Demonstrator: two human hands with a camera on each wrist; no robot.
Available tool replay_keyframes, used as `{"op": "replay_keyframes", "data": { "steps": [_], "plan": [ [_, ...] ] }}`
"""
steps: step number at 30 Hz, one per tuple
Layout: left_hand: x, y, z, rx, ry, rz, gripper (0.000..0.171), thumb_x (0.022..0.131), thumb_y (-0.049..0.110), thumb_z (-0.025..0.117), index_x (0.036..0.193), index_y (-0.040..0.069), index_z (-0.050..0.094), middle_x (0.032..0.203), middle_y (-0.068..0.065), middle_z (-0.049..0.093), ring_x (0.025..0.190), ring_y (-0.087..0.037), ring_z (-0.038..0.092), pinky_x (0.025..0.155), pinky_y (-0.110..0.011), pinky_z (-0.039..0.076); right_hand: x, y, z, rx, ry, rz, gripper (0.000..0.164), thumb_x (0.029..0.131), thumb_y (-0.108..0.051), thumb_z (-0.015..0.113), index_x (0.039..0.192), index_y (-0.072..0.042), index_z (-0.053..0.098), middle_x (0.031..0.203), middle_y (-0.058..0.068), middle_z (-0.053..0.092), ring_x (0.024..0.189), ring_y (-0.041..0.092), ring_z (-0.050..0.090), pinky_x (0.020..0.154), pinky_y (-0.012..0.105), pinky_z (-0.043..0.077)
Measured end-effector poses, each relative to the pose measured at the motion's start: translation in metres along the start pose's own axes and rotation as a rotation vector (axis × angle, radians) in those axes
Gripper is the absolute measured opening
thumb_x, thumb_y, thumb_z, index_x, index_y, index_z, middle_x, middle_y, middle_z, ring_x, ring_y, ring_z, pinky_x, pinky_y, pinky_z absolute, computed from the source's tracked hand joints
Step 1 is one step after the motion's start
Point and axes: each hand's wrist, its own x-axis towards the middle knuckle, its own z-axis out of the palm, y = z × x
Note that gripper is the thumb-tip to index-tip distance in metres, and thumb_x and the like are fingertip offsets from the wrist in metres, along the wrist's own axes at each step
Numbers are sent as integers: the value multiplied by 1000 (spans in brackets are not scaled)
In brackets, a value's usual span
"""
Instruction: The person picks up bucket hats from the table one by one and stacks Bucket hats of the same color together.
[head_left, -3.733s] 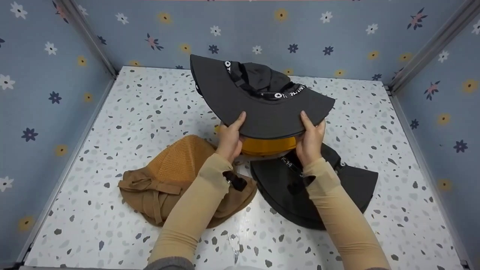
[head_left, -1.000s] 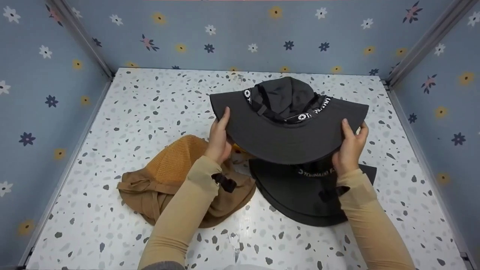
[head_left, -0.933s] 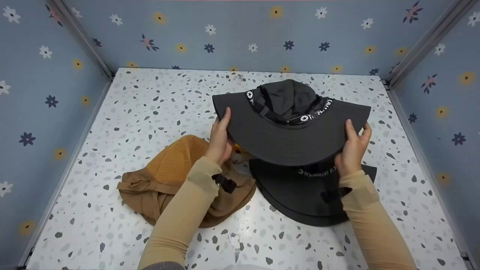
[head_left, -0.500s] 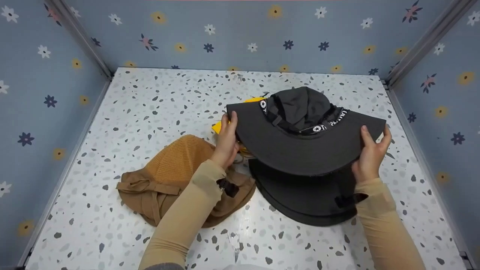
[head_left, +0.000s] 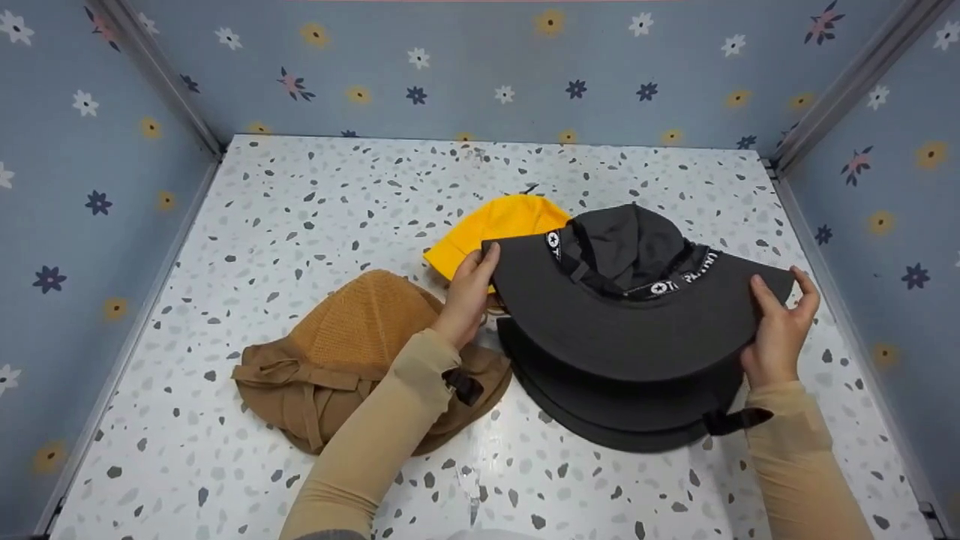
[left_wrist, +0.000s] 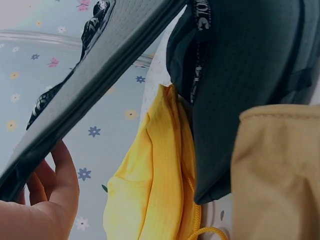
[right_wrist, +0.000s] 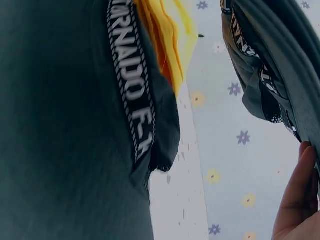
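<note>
Both hands hold a dark grey wide-brimmed sun hat (head_left: 622, 330) by its brim, raised above a black brimmed hat (head_left: 637, 439). My left hand (head_left: 469, 296) pinches the brim's left end, thumb on top; in the left wrist view its fingers (left_wrist: 62, 172) curl beneath the brim. At the right end my right hand (head_left: 780, 330) grips the brim, thumb on top. A white-lettered band (right_wrist: 131, 70) shows on the lower black hat in the right wrist view. Most of that lower hat is hidden in the head view.
Behind the left hand lies a yellow hat (head_left: 495, 225) with a cord, partly covered by the grey brim. A brown hat (head_left: 352, 330) with a bow rests at the left, under the left forearm. Flower-patterned walls (head_left: 465, 67) enclose the speckled table (head_left: 322, 202).
Both hands have carried the grey hat rightward and nearer the person, lowering it over the black hat. More of the yellow hat has come into view. The brown hat stays put.
</note>
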Motion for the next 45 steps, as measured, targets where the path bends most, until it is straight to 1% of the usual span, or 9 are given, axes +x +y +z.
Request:
{"op": "replay_keyframes", "data": {
  "steps": [4, 10, 13, 16, 23, 28, 33, 39, 45],
  "plan": [
    [-2, -4, 1, 72, -27, 8, 30, 106, 30, 48, 127, 9, 50, 112, -9, 58, 94, -19, 60, 81, -33, 55, 0, -5, -12, 8, 3, 31, 58, 87, 3, 72, 132, -23, 47, 96, 9, 61, 67, 20, 66, 60, 28, 57],
    [-3, -9, 2, 201, -56, -14, 29, 105, 27, 50, 131, 14, 52, 115, -9, 58, 90, -18, 61, 79, -32, 57, 4, -9, -26, -60, 25, 99, 60, 86, 1, 73, 132, -24, 44, 91, 5, 65, 63, 19, 66, 56, 29, 57],
    [-2, -12, 2, 220, -69, -67, 27, 104, 29, 53, 127, 14, 55, 101, -8, 63, 78, -18, 64, 72, -35, 60, 5, -11, -32, -80, 35, 133, 59, 87, 1, 72, 130, -25, 43, 91, 4, 64, 64, 19, 66, 57, 29, 57],
    [-1, -15, 2, 236, -73, -83, 26, 102, 28, 57, 121, 10, 58, 92, -4, 62, 71, -16, 63, 68, -34, 60, 6, -12, -38, -106, 43, 148, 58, 86, 1, 73, 129, -25, 44, 94, 3, 63, 65, 18, 66, 58, 28, 57],
    [-1, -19, -1, 300, -84, -64, 21, 96, 17, 67, 111, 2, 64, 98, -4, 64, 79, -13, 61, 64, -35, 61, 5, -11, -49, -165, 54, 139, 54, 85, 2, 74, 125, -22, 47, 101, 3, 57, 68, 16, 65, 62, 26, 57],
    [1, -20, -3, 388, -97, -101, 21, 94, 13, 69, 109, -1, 67, 93, -5, 65, 73, -13, 61, 63, -32, 61, 5, -8, -60, -190, 39, 164, 50, 87, 4, 71, 123, -20, 45, 103, 3, 57, 70, 16, 66, 63, 25, 57],
    [2, -21, -6, 492, -120, -138, 22, 91, 12, 72, 109, -1, 69, 94, -7, 67, 72, -14, 61, 66, -33, 61, 4, -6, -68, -276, 24, 199, 48, 89, -1, 70, 124, -21, 44, 116, 0, 44, 73, 13, 64, 65, 23, 56],
    [3, -23, -9, 612, -148, -134, 21, 89, 13, 74, 106, 0, 71, 96, -9, 69, 72, -13, 62, 69, -35, 61, 5, -2, -73, -315, 36, 231, 48, 88, -2, 72, 123, -22, 45, 98, 0, 58, 69, 13, 65, 63, 23, 56],
    [2, -27, -11, 664, -150, -130, 20, 90, 14, 74, 105, 1, 72, 98, -11, 70, 71, -13, 62, 73, -37, 61, 4, 4, -77, -448, 76, 267, 51, 88, -9, 74, 128, -24, 44, 110, -1, 51, 75, 8, 64, 66, 19, 55]
  ]
}}
